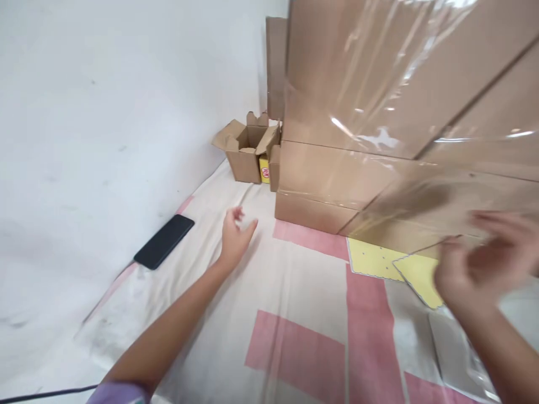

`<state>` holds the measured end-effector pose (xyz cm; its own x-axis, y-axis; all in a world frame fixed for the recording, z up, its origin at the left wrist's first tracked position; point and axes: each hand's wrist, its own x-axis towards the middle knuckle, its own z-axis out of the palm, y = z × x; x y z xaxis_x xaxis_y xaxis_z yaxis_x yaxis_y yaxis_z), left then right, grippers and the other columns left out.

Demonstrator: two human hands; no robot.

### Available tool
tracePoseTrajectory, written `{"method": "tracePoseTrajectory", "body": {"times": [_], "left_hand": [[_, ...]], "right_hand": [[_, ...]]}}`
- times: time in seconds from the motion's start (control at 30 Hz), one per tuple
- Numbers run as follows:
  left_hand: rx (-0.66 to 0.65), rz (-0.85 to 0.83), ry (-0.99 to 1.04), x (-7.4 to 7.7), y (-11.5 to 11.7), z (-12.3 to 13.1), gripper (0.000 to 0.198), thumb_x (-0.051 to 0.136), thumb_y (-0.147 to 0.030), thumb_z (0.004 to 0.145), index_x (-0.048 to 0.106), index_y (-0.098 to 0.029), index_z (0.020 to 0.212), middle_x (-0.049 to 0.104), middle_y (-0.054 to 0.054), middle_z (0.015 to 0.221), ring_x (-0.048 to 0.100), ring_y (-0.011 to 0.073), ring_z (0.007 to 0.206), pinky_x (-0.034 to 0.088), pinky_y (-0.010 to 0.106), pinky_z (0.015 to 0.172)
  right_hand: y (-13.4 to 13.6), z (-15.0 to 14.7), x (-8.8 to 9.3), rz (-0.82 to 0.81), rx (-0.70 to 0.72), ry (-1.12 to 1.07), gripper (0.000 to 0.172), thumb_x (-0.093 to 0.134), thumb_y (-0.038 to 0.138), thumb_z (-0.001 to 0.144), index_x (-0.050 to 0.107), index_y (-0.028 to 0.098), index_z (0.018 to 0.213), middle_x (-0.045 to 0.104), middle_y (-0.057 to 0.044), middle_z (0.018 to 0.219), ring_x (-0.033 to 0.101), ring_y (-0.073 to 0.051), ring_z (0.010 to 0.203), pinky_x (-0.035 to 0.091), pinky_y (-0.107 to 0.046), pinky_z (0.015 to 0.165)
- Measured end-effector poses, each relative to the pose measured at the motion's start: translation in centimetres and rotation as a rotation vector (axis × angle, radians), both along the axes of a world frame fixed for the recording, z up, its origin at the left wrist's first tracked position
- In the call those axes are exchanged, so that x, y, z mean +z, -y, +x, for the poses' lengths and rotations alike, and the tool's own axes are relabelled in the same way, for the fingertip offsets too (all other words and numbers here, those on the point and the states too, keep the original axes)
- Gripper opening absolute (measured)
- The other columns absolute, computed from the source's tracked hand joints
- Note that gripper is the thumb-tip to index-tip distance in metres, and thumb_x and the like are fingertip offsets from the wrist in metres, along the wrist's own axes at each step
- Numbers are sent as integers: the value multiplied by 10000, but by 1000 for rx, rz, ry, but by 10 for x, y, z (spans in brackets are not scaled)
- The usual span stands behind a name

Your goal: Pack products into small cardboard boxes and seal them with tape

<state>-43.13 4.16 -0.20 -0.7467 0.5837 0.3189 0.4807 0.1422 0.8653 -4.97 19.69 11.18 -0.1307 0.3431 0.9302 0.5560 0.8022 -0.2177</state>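
My left hand (236,238) hovers over or rests on the pink and white cloth (311,286), its thumb apart from the curled fingers and nothing between them. To its left lies a black phone (165,241). At the right, my right hand (482,261) is smeared by motion, its fingers bent and the thumb apart, with no object visible in it. Beside that hand are two yellow sheets (373,259) with wavy edges, partly covered by the hand and in front of the cartons. Whether the hand touches the nearer sheet cannot be told.
Large plastic-wrapped cardboard cartons (357,106) rise at the back right. A small cardboard box (246,165) with raised flaps stands beyond my left hand, beside a yellow pack (264,170). A white wall (113,101) borders the left. Clear plastic (458,350) lies at the lower right.
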Motion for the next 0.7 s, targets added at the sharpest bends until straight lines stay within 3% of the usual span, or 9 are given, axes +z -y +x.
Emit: {"method": "tracePoseTrajectory", "body": {"times": [0.03, 0.1, 0.17, 0.23, 0.33, 0.47, 0.53, 0.6, 0.7], "left_hand": [[82, 5, -19, -1, -26, -25, 674, 820, -348, 738, 516, -186, 1318, 608, 142, 1278, 609, 273, 1175, 495, 417, 1026], [194, -69, -41, 0, -78, -65, 1050, 905, -369, 644, 335, -156, 1500, 397, 251, 1559, 366, 371, 1485, 321, 521, 1216], [280, -152, 9, 3, -125, -89, 1252, 928, -443, 618, 178, -165, 1582, 169, 290, 1678, 171, 419, 1579, 251, 588, 1244], [291, -175, 48, 6, -160, -102, 1310, 893, -506, 654, 56, -220, 1619, 27, 265, 1717, 128, 443, 1589, 297, 649, 1204], [290, -77, -2, 2, -187, -114, 1260, 838, -505, 709, 17, -232, 1625, 129, 249, 1706, 223, 401, 1571, 318, 620, 1206], [247, 66, -108, -16, -191, -125, 1115, 810, -414, 739, 147, -163, 1599, 375, 240, 1589, 359, 322, 1510, 303, 477, 1248], [241, 138, -139, -24, -190, -126, 1071, 803, -397, 744, 187, -164, 1588, 399, 232, 1564, 379, 321, 1495, 312, 469, 1244], [242, 184, -150, -28, -190, -126, 1094, 829, -396, 713, 204, -168, 1582, 408, 227, 1552, 379, 330, 1494, 320, 475, 1239], [232, 176, -124, -21, -186, -132, 1148, 870, -382, 657, 217, -162, 1576, 416, 232, 1547, 385, 352, 1488, 310, 496, 1242]], "right_hand": [[16, -44, -10, 8, 211, 107, 254, 642, 361, 962, 699, 298, 1202, 715, -136, 1093, 692, -288, 1092, 517, -527, 876], [45, -138, -30, -159, 565, 226, 314, 546, 235, 975, 645, 288, 1268, 705, -138, 1185, 671, -288, 1181, 540, -530, 977], [63, -228, -51, -430, 774, 283, 465, 473, 248, 997, 497, 254, 1461, 606, -160, 1427, 573, -272, 1356, 517, -513, 1085], [61, -307, -69, -700, 837, 211, 610, 421, 321, 1009, 303, 204, 1596, 394, -165, 1641, 371, -255, 1536, 403, -510, 1215], [27, -393, -89, -912, 617, -58, 726, 374, 371, 986, 168, 90, 1624, 172, -199, 1725, 149, -247, 1618, 208, -510, 1302], [-26, -442, -103, -894, 301, -261, 754, 401, 327, 931, 192, 66, 1607, 232, -225, 1696, 139, -262, 1615, 165, -534, 1297], [-43, -447, -109, -889, 268, -315, 713, 400, 331, 928, 263, 83, 1582, 333, -226, 1646, 240, -268, 1585, 241, -511, 1274], [-54, -447, -115, -927, 298, -346, 603, 360, 339, 941, 401, 115, 1500, 499, -206, 1519, 429, -264, 1479, 366, -475, 1204], [-57, -447, -117, -949, 326, -357, 418, 390, 337, 930, 573, 175, 1269, 623, -143, 1275, 584, -249, 1257, 449, -440, 1106]]}}
